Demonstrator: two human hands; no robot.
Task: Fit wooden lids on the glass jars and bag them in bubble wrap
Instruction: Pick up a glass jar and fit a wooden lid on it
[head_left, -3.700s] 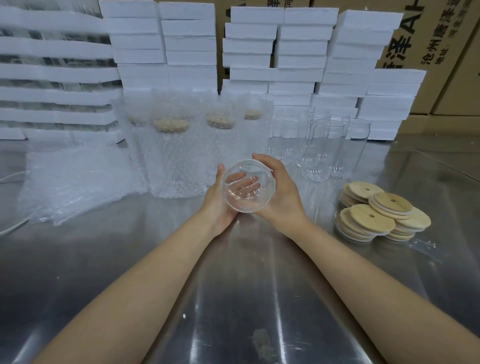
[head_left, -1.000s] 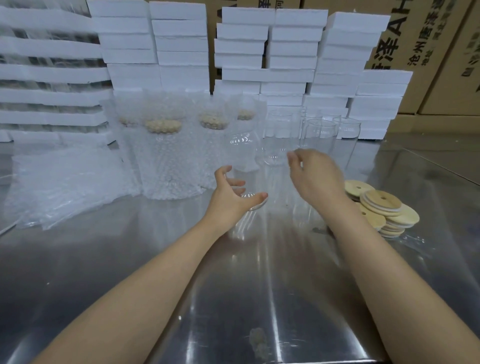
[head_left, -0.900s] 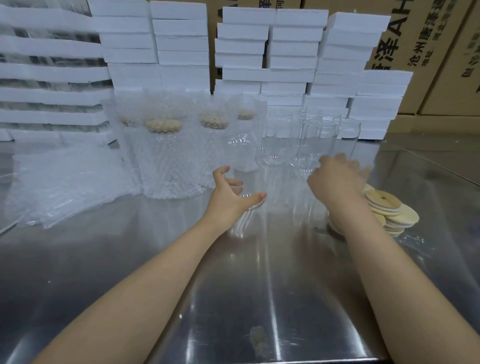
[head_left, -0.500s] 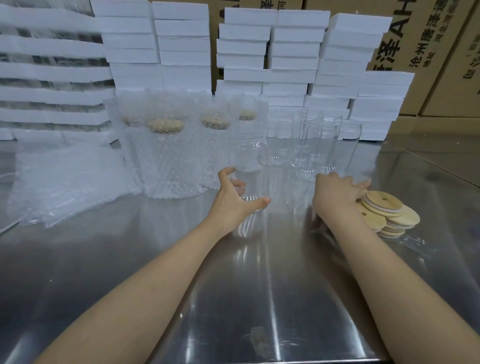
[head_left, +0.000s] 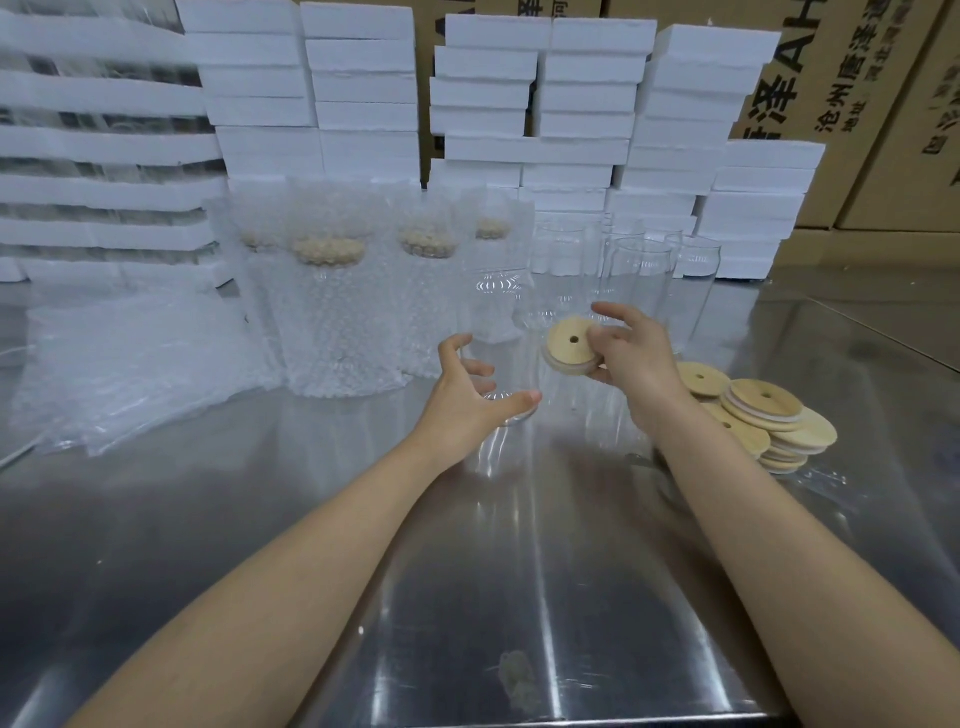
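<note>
A person's left hand (head_left: 462, 400) curls round the lower body of an upright glass jar (head_left: 511, 417) on the steel bench (head_left: 519, 571). The right hand (head_left: 634, 364) pinches a wooden lid (head_left: 569, 351), tilted with its hole showing, just to the jar's right. The jar's long axis is vertical and its mouth lies beyond the left hand, so the lid likely must travel left and level out. A pile of spare lids (head_left: 753, 415) lies farther right, and bubble-bagged jars (head_left: 332, 312) stand behind.

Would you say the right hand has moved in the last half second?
Yes: the right hand lifted leftward away from the lid pile, pinching a wooden lid.
</note>
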